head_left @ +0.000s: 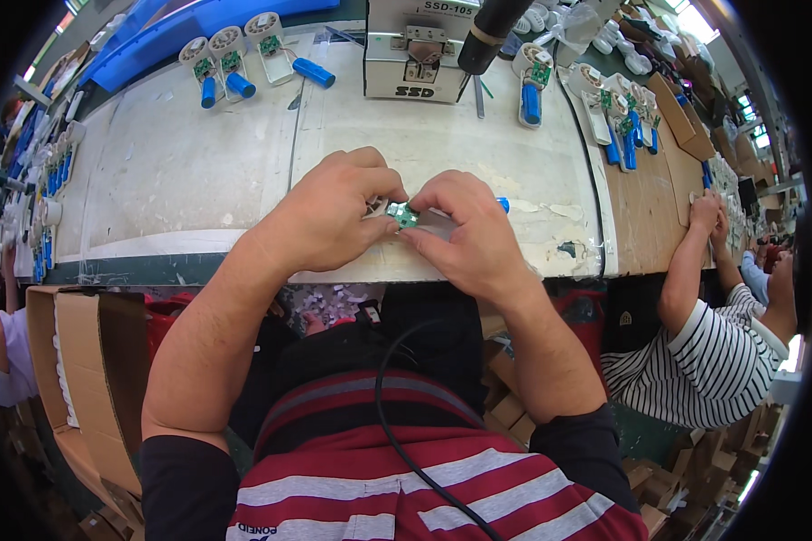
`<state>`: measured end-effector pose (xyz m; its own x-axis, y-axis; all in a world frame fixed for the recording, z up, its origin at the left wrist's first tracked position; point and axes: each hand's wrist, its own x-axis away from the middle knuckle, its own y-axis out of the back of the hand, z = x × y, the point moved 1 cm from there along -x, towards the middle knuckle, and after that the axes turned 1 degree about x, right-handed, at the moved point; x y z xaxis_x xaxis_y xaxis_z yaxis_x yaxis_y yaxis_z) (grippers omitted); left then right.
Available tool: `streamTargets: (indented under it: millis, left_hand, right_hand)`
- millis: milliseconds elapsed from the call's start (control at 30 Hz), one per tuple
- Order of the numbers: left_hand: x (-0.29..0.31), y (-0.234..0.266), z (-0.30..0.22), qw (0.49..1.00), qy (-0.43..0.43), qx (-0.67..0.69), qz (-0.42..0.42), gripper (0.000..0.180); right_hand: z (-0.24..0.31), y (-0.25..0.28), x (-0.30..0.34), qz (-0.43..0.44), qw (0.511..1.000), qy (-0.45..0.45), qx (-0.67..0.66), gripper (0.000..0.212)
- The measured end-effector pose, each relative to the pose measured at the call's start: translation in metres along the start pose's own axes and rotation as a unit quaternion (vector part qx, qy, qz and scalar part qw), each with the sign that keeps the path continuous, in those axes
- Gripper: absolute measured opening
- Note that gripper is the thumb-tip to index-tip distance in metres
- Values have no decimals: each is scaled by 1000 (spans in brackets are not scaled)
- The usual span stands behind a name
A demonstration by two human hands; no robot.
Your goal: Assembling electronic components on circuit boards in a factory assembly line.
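A small green circuit board (402, 215) sits between my two hands, close to the table's near edge. My left hand (338, 212) pinches at its left side, thumb and fingertips together, with a bit of a pale part showing beneath. My right hand (465, 225) is bent round the board's right side, its thumb and forefinger at the board's edge. Past my right fingers the end of a blue cylinder (502, 205) sticks out. My fingers and palms hide most of the part that carries the board.
A boxy metal machine (415, 68) stands at the back, a dark rod-shaped tool (492, 41) beside it. White round-headed units (271, 45) with blue cylinders lie back left and back right. An open cardboard box (86, 361) stands lower left. A person in a striped shirt (704, 352) works at right.
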<state>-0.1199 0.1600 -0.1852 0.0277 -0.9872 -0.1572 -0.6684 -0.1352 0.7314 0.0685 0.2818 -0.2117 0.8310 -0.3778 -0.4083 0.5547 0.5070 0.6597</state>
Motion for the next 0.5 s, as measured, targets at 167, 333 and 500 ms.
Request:
streamTargets:
  millis: [167, 333, 500]
  left_hand:
    - [0, 0, -1, 1000, -19, -13, -4, 27]
    - [3, -4, -1, 999, -17, -19, -28, 30]
    - [9, -10, -2, 997, 1, 2, -83, 34]
  right_hand:
    - [9, -11, 8, -61, 998, 25, 14, 21]
    - [13, -15, 13, -62, 994, 74, 60, 30]
    - [17, -17, 16, -64, 989, 88, 98, 34]
